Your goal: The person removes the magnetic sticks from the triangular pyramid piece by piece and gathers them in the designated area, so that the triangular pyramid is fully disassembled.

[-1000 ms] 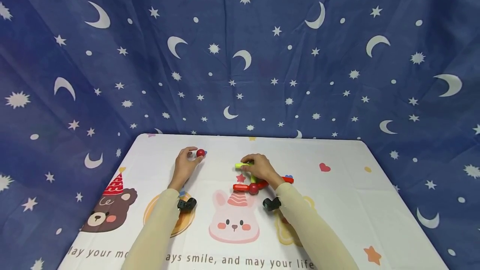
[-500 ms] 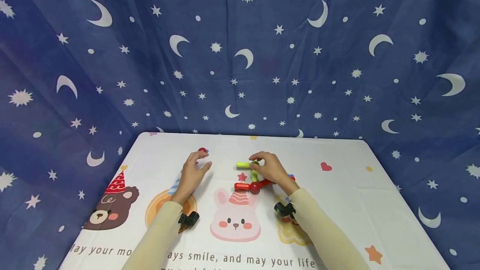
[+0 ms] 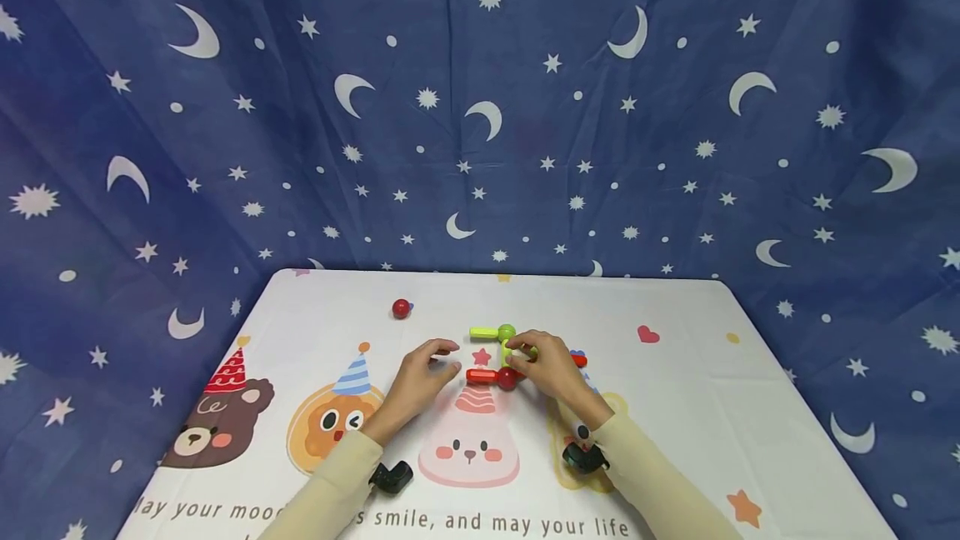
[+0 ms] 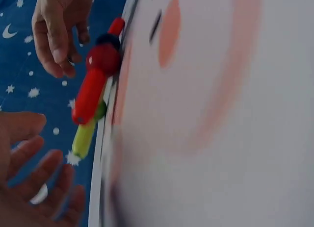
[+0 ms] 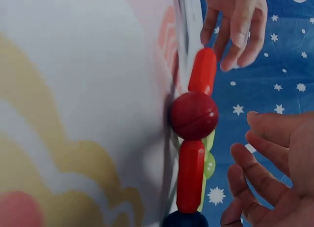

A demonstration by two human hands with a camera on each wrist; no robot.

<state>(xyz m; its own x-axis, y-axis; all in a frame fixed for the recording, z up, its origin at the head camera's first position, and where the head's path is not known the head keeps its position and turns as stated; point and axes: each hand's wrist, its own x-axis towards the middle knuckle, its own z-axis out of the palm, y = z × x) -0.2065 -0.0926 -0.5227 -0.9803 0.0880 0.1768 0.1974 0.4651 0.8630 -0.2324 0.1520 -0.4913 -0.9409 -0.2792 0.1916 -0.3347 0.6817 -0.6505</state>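
A small toy of sticks and balls lies on the white printed tablecloth (image 3: 675, 407). A green stick (image 3: 483, 332) meets a green ball (image 3: 507, 332). Below them a red stick (image 3: 480, 375) joins a red ball (image 3: 507, 379). My left hand (image 3: 442, 357) hovers just left of the red stick with relaxed fingers and holds nothing. My right hand (image 3: 525, 354) sits over the toy's right side, fingers loosely spread beside the green pieces. The right wrist view shows the red ball (image 5: 194, 115) between two red sticks, with my fingers (image 5: 260, 158) apart from them.
A loose red ball (image 3: 401, 308) rests near the far left of the cloth. A blue star-and-moon curtain (image 3: 480, 107) hangs behind and around the table. A dark blue ball (image 5: 186, 219) ends the lower red stick.
My left hand has let go of the loose red ball and drawn back toward the toy. My right hand has slid nearer, off the green stick's far end.
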